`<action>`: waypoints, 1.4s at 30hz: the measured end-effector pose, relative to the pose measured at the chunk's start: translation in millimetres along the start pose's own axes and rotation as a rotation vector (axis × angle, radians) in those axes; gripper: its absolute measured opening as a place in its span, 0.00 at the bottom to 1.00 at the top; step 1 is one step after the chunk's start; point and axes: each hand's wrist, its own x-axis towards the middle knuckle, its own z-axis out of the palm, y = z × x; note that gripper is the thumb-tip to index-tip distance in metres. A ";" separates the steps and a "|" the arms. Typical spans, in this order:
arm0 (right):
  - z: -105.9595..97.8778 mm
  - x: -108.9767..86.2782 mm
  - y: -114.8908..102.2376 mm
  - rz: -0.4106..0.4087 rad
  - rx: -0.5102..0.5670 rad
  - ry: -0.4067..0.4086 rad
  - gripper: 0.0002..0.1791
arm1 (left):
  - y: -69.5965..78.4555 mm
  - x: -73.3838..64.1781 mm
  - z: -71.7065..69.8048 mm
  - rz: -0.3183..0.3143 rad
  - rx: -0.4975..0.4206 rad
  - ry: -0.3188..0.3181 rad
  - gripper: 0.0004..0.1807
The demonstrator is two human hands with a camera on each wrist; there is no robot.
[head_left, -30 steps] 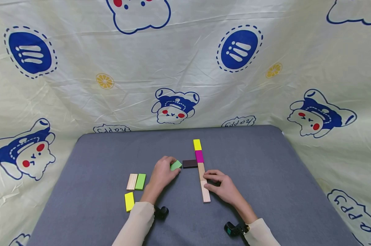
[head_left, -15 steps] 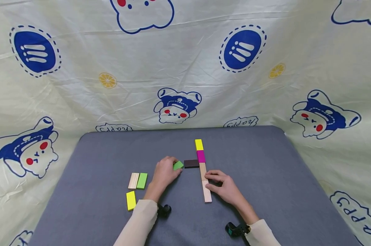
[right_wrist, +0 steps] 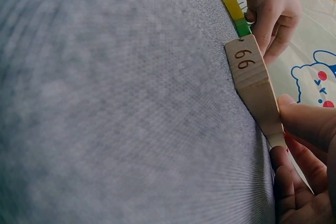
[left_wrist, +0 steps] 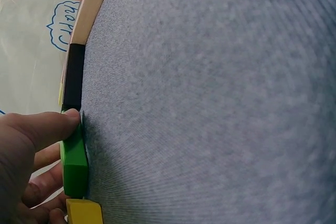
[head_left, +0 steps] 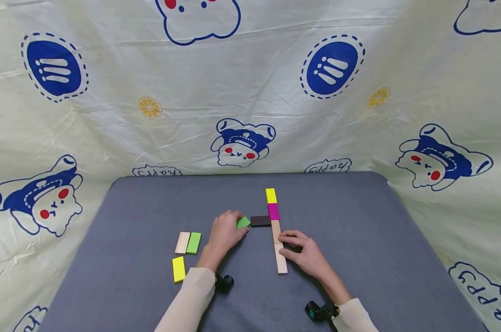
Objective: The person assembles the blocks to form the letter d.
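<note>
Head view | left hand [head_left: 225,231] pinches a green block [head_left: 243,222], just beside the dark block [head_left: 260,222], in from the desk's [head_left: 337,207] far edge | right hand [head_left: 306,254] touches two pale blocks [head_left: 281,263], fingers a bit apart | hardly anything has moved, so the row [head_left: 273,211] keeps its shape | near pale block [right_wrist: 249,74] says 66 or 99; cloth [head_left: 184,87] behind says "happy"
</note>
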 end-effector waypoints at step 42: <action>0.8 0.0 -0.7 0.038 -0.004 -0.004 0.19 | -43.2 -23.9 -33.0 0.104 -0.069 -0.025 0.21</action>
